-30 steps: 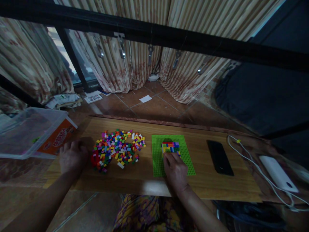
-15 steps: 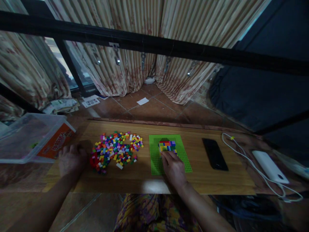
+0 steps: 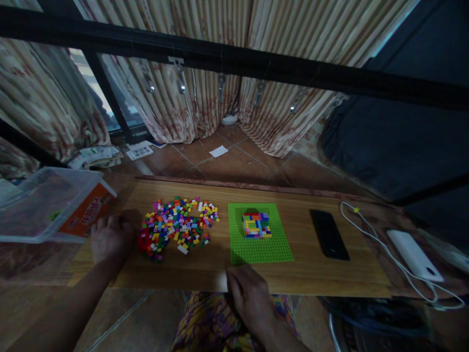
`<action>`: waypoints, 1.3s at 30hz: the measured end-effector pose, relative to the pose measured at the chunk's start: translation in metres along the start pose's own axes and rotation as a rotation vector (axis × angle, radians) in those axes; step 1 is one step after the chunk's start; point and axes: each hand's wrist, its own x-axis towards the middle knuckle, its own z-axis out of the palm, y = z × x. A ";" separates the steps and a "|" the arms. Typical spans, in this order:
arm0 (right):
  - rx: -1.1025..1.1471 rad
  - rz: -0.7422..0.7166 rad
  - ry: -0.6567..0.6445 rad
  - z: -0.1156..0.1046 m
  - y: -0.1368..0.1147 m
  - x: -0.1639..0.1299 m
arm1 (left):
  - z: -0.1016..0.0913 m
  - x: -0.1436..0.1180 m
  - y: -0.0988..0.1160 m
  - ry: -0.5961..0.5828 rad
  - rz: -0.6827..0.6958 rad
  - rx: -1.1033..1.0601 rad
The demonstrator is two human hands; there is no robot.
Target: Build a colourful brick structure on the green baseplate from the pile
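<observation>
A green baseplate [image 3: 258, 247] lies on the wooden board, with a small multicoloured brick block [image 3: 256, 225] built on its middle. Left of it spreads a heap of several small loose bricks [image 3: 178, 227]. My left hand [image 3: 110, 239] rests palm down on the board just left of that heap, fingers loosely curled, holding nothing I can see. My right hand [image 3: 248, 296] hangs at the board's near edge, in front of the baseplate's left corner, apart from the block. Its fingers are curled downward and I cannot see anything in them.
The wooden board [image 3: 315, 274] spans my lap. A black phone [image 3: 329, 233] lies right of the baseplate, then a white cable [image 3: 370, 234] and a white power bank [image 3: 414, 255]. A clear plastic box with an orange label [image 3: 54, 205] sits at the left. Curtains and tiled floor lie beyond.
My right hand has left the brick block and drawn back toward me, off the baseplate to the board's near edge. The left hand has stayed put.
</observation>
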 end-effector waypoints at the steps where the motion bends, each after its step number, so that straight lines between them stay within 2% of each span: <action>1: -0.003 -0.015 -0.013 0.005 -0.005 -0.004 | -0.001 0.000 0.001 0.000 0.003 -0.003; 5: -0.004 -0.029 -0.018 0.017 -0.010 -0.007 | -0.003 0.000 0.002 -0.013 -0.011 0.010; 12: -0.009 -0.028 -0.080 0.016 0.002 0.005 | -0.001 0.000 0.001 0.009 0.021 -0.027; 16: -0.019 -0.030 -0.095 0.017 -0.001 0.005 | -0.004 -0.002 0.004 0.031 0.011 -0.100; 23: 0.023 -0.034 -0.154 0.026 -0.007 0.009 | 0.000 -0.005 0.004 0.058 -0.023 -0.109; 31: 0.048 -0.115 -0.154 0.057 -0.037 0.050 | -0.001 -0.007 0.006 0.047 -0.030 -0.168; 35: -0.056 -0.159 -0.203 0.072 -0.046 0.073 | 0.000 -0.007 0.005 0.037 -0.048 -0.182; 39: -0.187 -0.140 -0.284 0.077 -0.054 0.084 | -0.002 -0.007 0.006 0.035 -0.050 -0.191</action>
